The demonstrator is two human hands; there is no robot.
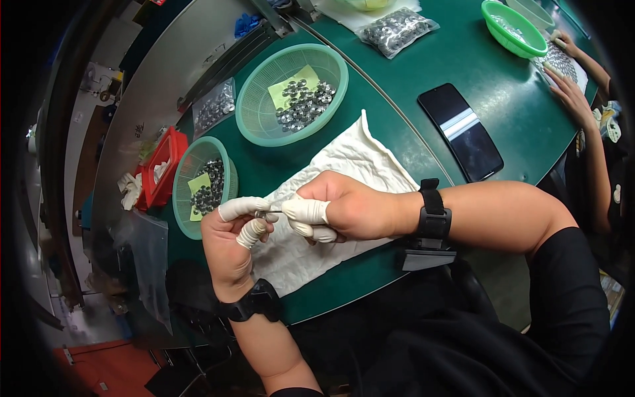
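Observation:
My left hand (228, 243), with white finger cots on thumb and fingers, pinches a small metal part (261, 214). Opposite it, my right hand (350, 206), also in finger cots, is closed on a thin dark rod-like tool (274, 212). The rod's tip meets the small part or lies just beside it; I cannot tell which. Both hands are above a crumpled white cloth (360, 155). Beyond them, a large green mesh basket (252, 122) holds round metal parts and a yellow paper slip. A smaller green basket (231, 173) to the left holds similar darker parts and another slip.
A black phone (461, 132) lies on the green table (397, 89) at right. Bags of metal parts (399, 31) sit at the back. A red bin (164, 167) stands far left. At upper right, another person's hands (569, 92) work near a bright green basket (512, 40).

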